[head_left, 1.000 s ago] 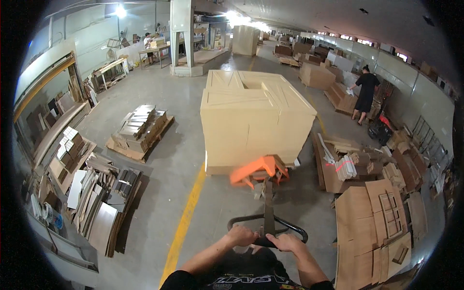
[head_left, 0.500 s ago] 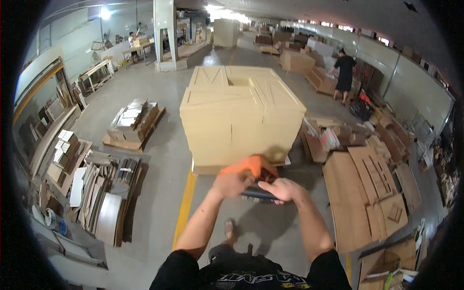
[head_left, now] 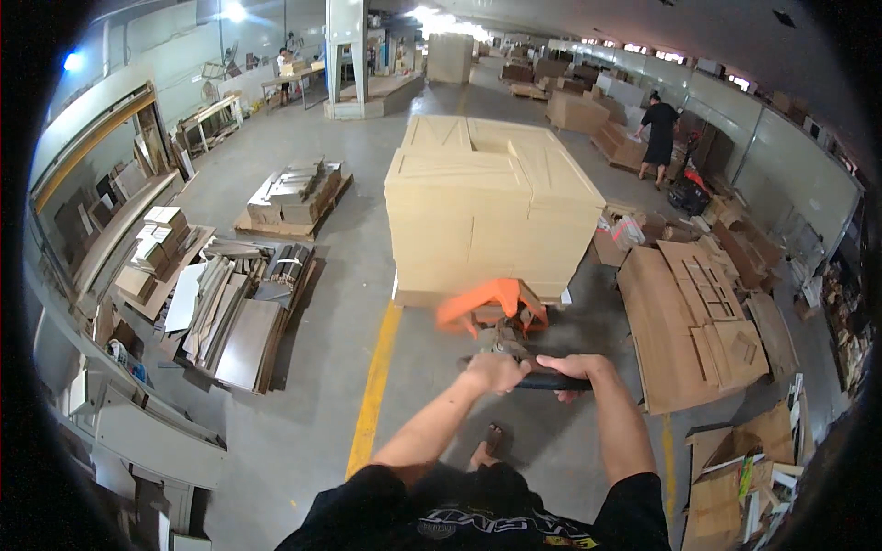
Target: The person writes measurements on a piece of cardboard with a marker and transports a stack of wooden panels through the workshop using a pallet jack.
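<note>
Both of my hands are closed on the black handle of an orange pallet jack. My left hand wraps around its left part, and my right hand grips farther right, thumb on top. Beyond the handle, the orange jack stands against the near side of a big block of stacked cream-coloured panels. That stack rises well above the jack and has a gap in its top. The jack's forks are hidden under the load.
On the left, pallets carry stacked boards and metal-looking parts. Flat cardboard and offcuts lie on the right. A yellow floor line runs along the load's left. A person in dark clothes stands far right.
The load and jack now appear farther right and a little higher in view. More of the jack shows between my hands and the stack. My grip on the handle stays.
</note>
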### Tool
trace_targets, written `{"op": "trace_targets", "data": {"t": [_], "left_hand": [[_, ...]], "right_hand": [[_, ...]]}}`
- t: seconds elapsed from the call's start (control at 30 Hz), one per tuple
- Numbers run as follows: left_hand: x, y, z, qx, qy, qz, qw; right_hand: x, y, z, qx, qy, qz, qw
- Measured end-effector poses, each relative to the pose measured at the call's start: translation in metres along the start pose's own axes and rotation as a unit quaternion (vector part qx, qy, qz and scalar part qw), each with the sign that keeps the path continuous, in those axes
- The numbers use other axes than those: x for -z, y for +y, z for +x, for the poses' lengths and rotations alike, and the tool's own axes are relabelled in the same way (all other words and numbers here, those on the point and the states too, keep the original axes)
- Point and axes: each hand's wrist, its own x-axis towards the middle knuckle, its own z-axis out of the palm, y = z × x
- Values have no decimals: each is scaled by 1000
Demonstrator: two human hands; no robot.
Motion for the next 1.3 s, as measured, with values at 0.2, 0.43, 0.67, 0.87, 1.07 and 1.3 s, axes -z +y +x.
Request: {"op": "trace_targets", "data": {"t": [0.2, 0.43, 0.67, 0.87, 1.07, 1.3], "left_hand": [[-134, -31, -135, -33, -4, 52, 998], [-242, -30, -313, -8, 10, 85, 996], [-328, 38, -515, 67, -59, 48, 995], [-401, 85, -643, 71, -60, 77, 993], [-493, 105, -764, 56, -3, 60, 997], [-576, 190, -919, 113, -25, 38, 993]], "right_hand": [[-185, 70, -52, 16, -13, 42, 999], [-378, 144, -134, 87, 18, 34, 995], [-544, 222, -264, 147, 45, -34, 988], [-657, 302, -319, 101, 67, -64, 991], [-768, 368, -383, 102, 81, -83, 988], [-887, 472, -460, 80, 36, -94, 992]]}}
